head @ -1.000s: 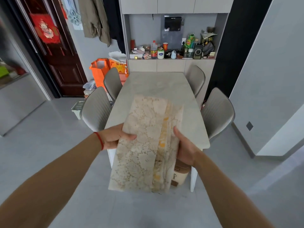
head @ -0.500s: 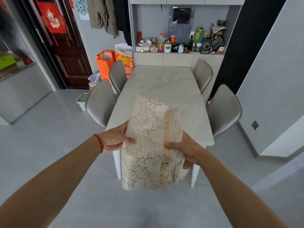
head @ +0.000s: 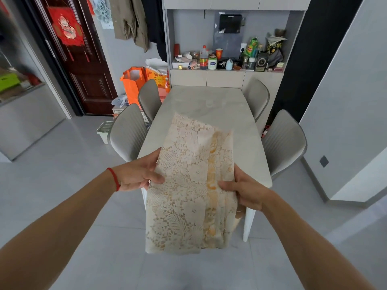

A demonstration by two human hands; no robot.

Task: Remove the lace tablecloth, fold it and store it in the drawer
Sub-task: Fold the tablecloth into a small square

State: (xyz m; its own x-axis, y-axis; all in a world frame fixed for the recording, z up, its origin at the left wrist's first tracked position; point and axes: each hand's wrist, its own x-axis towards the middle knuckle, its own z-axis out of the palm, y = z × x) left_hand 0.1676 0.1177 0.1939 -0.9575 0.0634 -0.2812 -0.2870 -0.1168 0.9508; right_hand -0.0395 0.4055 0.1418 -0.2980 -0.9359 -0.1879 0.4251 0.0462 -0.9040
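The folded cloth is held over the bare table's near end, gripped at its sides by the left hand and right hand. Folding appears finished; a drawer, none clearly identifiable, must be found next.

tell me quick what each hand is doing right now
Left hand: closed on the left edge of the folded lace tablecloth.
Right hand: closed on its right edge.
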